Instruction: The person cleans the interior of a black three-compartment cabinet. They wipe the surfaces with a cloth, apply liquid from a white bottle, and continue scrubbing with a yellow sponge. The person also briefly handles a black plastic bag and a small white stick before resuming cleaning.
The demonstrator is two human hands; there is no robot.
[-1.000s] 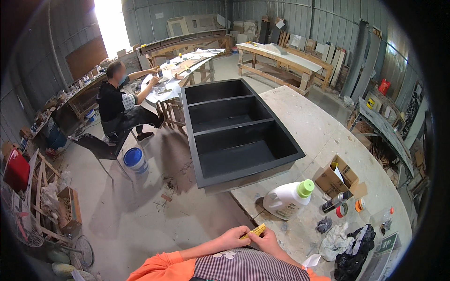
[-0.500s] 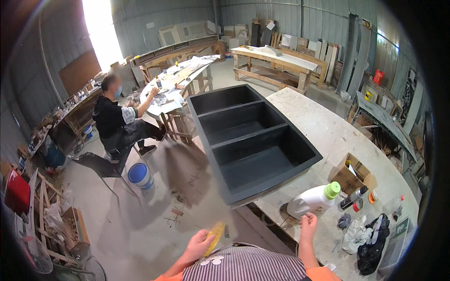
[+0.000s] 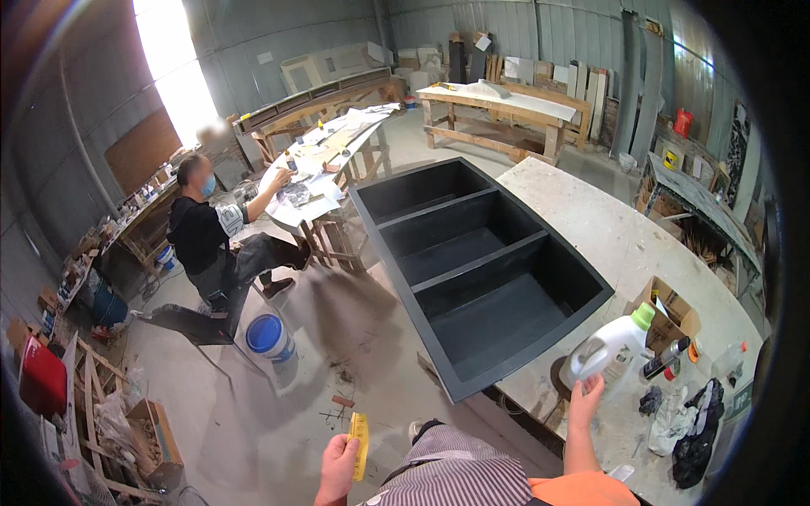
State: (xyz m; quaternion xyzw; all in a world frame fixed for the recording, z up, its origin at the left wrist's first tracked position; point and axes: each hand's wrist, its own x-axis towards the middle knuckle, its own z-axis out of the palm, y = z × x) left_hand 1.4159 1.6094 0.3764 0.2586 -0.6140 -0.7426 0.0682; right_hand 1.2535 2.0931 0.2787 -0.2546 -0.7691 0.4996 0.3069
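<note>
In my left hand [image 3: 339,462], fingers closed, is a flat yellow strip [image 3: 360,447] with small dark round marks; it stands upright beside my apron. My right hand [image 3: 586,400], fingers stretched and apart, is up against the lower handle side of a white jug [image 3: 603,352] with a green cap. Whether the fingertips touch it I cannot tell. The jug stands on a pale worktable [image 3: 582,202]. Beyond and to the left lies a large black tray-like box [image 3: 439,367] with three compartments, partly over the table's edge.
A cardboard box [image 3: 666,310], a dark bottle [image 3: 666,357] and crumpled black plastic [image 3: 700,430] sit right of the jug. Left, a masked person [image 3: 198,236] sits at another table. On the floor are a blue-lidded bucket [image 3: 270,337] and a chair [image 3: 190,325].
My right hand's fingers have spread from a near pinch and risen toward the jug's handle. The yellow strip has turned more upright in my left hand. The view has swung left.
</note>
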